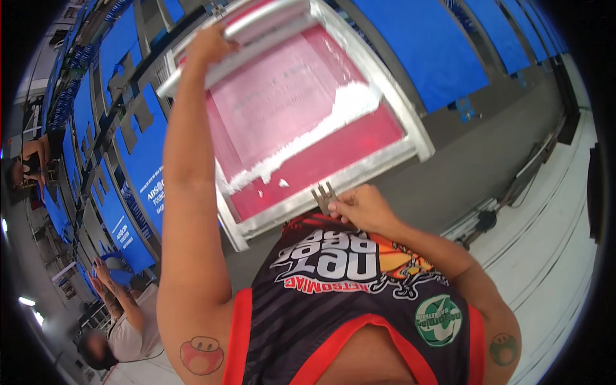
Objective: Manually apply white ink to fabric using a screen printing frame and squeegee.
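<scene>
My left hand (212, 48) is stretched forward, gripping a long pale squeegee-like bar (269, 16) at the far side of an aluminium screen frame (400, 115). The frame's red mesh (321, 154) has a lighter pink rectangle with faint markings and thick white ink (350, 102) in uneven bands and blobs along its near part and right side. Near the frame's front edge, my right hand (359, 208) is closed on a small grey metal piece with prongs (324, 199), held just in front of my jersey.
Rows of blue panels (449, 45) on dark rails flank the frame, and a grey strip (468, 154) runs along its right. Two other people are at the left, one in a pale shirt (138, 327) with raised hands, another farther back (32, 163). A white floor (532, 244) shows at right.
</scene>
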